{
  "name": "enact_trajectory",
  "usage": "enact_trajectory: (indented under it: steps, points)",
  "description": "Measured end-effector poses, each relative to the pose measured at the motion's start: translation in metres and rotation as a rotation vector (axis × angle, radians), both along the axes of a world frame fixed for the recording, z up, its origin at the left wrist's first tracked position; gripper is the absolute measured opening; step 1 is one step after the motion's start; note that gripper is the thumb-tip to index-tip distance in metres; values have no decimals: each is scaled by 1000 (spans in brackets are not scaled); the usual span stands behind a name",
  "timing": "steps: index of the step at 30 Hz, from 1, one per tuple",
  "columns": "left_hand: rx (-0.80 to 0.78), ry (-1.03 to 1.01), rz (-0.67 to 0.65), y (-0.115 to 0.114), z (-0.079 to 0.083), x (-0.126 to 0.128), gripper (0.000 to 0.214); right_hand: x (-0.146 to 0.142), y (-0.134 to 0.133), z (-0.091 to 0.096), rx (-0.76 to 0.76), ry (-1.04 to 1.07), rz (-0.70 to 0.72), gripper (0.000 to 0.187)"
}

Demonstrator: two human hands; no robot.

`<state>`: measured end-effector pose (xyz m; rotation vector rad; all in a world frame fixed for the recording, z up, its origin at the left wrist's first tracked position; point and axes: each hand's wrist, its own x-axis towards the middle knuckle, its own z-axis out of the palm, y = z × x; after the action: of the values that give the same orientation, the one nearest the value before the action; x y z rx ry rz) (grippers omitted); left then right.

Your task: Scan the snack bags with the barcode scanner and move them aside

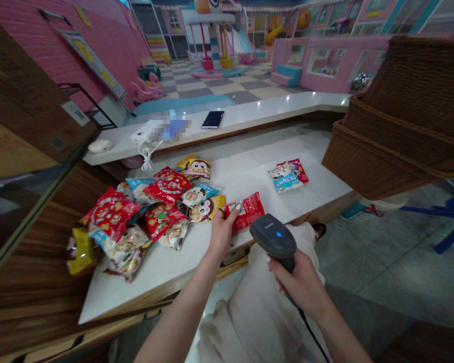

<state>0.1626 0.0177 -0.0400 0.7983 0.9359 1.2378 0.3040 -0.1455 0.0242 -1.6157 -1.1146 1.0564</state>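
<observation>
My left hand (pixel 224 229) grips a red snack bag (pixel 250 210) by its left side, near the front edge of the white counter (pixel 151 282). In my right hand (pixel 300 280) is a dark barcode scanner (pixel 274 236) with a blue light on top, its head turned toward the red bag. A cable trails down from its handle. Left of my left hand lies a heap of snack bags in red, yellow, blue and white, among them another red bag (pixel 169 186) and a yellow bag (pixel 207 208). Farther right, a blue-and-white bag (pixel 285 177) overlaps a red bag (pixel 300 169).
A raised ledge (pixel 265 107) behind the counter carries a phone (pixel 213 119), a white cable (pixel 147 157) and a white rounded object (pixel 100 146). Stacked wicker baskets (pixel 404 116) stand at right, a cardboard box (pixel 26 96) at left. A blue stool (pixel 448 217) is on the floor.
</observation>
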Motion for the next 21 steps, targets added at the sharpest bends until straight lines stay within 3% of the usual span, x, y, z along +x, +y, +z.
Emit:
enact_trajectory:
  steps: [5,13,21]
  points:
    - [-1,-76,17,0,-2,1,43,1,2,-2,17,-35,7,12]
    - [-13,-116,93,-4,8,1,40,-5,7,15,14,-122,56,12]
    - [-32,-146,110,-6,9,1,39,-8,12,20,17,-141,62,14]
